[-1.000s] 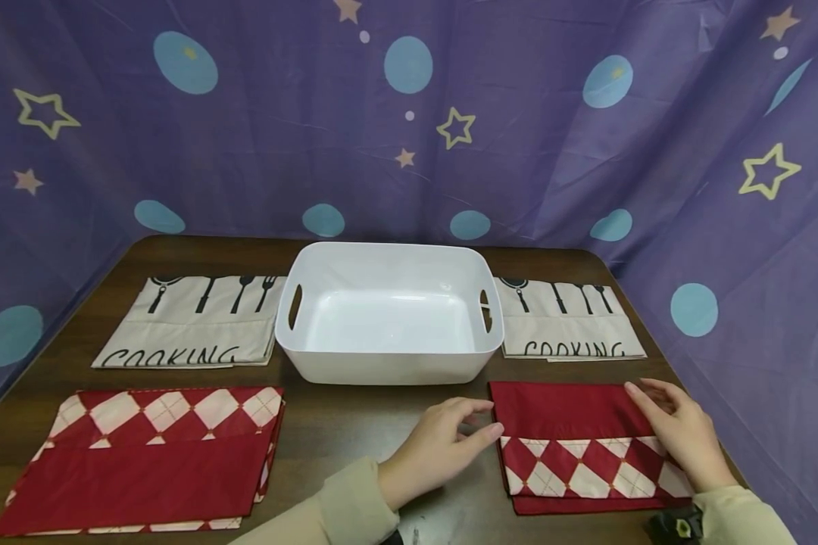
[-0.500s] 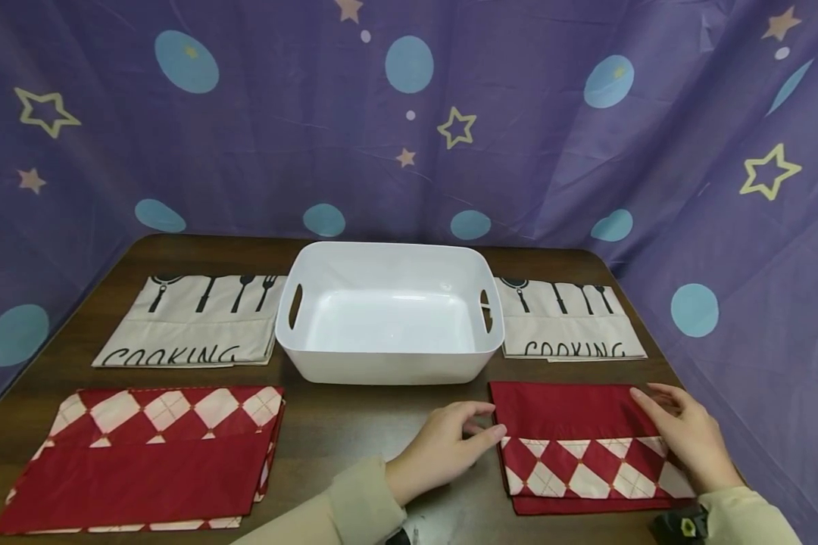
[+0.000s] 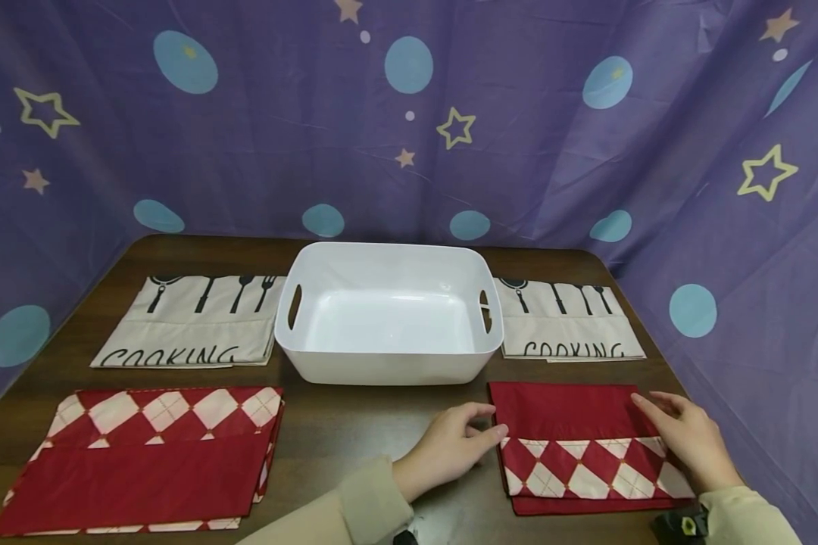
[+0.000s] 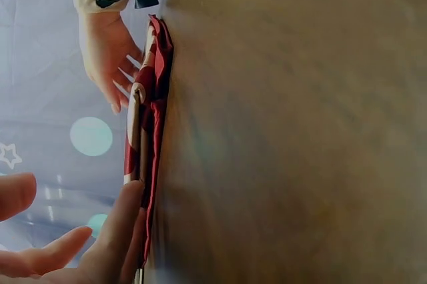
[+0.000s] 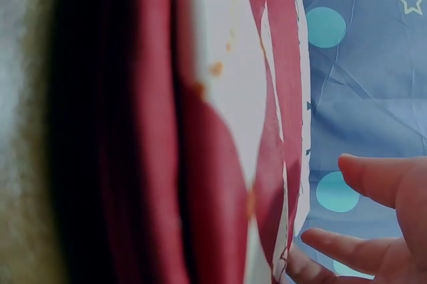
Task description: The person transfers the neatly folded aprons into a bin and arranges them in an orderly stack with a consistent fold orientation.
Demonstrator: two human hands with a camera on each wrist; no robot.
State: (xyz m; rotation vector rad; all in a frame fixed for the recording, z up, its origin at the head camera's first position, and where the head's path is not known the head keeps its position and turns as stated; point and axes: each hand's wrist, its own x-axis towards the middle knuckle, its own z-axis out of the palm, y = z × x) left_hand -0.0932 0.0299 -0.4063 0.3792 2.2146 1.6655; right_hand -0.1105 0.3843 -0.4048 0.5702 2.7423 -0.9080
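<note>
A folded red cloth point(image 3: 566, 412) with a band of white and red diamonds lies on the table at the front right. My left hand point(image 3: 450, 446) is at its left edge, thumb apart from the loosely bent fingers. In the left wrist view a fingertip of the left hand point(image 4: 107, 237) meets the cloth's layered edge point(image 4: 152, 164); whether it presses cannot be told. My right hand point(image 3: 695, 443) is at the opposite edge, thumb near the upper right corner. The right wrist view shows the right hand's thumb and fingers point(image 5: 353, 251) spread apart, some fingertips hidden behind the cloth point(image 5: 220, 164).
A white bin point(image 3: 388, 367) with side handle holes stands at the back middle. Folded white COOKING cloths lie on its left point(image 3: 191, 333) and right point(image 3: 572, 329). Another folded red diamond cloth point(image 3: 143, 484) is at the front left. A purple curtain point(image 3: 409, 189) hangs behind the table.
My left hand has shifted slightly right, closer to the red cloth. The right hand has slid a little down and right along its edge. The cloths and bin stay put.
</note>
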